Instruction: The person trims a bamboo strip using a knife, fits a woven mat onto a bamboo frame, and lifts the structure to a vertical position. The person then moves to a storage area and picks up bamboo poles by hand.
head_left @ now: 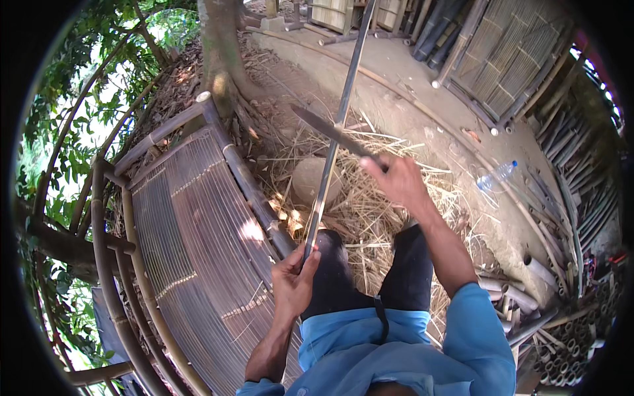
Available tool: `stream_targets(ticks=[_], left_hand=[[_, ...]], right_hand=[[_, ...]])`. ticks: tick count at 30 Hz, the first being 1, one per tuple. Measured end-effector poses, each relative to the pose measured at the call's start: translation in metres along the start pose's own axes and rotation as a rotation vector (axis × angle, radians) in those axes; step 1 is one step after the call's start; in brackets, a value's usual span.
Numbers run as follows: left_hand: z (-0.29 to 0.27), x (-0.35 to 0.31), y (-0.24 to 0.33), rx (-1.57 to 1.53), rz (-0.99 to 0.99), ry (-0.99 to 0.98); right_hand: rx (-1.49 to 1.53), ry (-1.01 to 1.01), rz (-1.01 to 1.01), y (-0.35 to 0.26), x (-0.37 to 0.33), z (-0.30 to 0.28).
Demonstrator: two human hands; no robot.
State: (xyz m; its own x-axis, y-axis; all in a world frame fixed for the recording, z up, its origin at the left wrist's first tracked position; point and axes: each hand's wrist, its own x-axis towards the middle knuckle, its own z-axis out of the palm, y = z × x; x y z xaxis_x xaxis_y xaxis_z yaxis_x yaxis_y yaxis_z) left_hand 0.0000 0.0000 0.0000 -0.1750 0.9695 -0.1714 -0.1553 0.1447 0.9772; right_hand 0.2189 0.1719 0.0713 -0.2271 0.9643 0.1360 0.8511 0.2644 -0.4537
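A long, narrow bamboo strip (345, 99) slants up and away from my lap to the top of the view. Near its lower end my left hand (294, 278) is closed around it, thumb along the strip. My right hand (397, 183) grips the dark handle of a long-bladed knife (330, 132). The blade points up and to the left and crosses the strip well above my left hand. Whether its edge touches the strip, I cannot tell.
To my left stands a slatted bamboo bench (198, 218) with pole rails. Bamboo shavings (370, 218) cover the ground around a round stone-like block (316, 179). A plastic bottle (496, 177) lies at the right. Cut bamboo tubes (561, 350) are stacked lower right; woven panels (508, 59) lean behind.
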Motion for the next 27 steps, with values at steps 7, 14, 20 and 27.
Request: stream_targets(ticks=[7,14,20,27], left_hand=[[-0.007,-0.004,-0.009,-0.013,0.015,0.022],[-0.031,-0.025,-0.023,0.054,-0.120,-0.006],[-0.049,-0.058,-0.006,0.157,-0.227,-0.016],[-0.095,-0.127,0.002,0.264,-0.290,0.017]], right_hand=[[0.088,-0.133,0.077,0.013,0.011,0.007],[0.010,-0.162,-0.055,0.015,-0.017,0.021],[-0.223,-0.277,-0.210,0.004,-0.017,0.023],[-0.115,0.098,0.169,0.152,0.079,-0.037]])
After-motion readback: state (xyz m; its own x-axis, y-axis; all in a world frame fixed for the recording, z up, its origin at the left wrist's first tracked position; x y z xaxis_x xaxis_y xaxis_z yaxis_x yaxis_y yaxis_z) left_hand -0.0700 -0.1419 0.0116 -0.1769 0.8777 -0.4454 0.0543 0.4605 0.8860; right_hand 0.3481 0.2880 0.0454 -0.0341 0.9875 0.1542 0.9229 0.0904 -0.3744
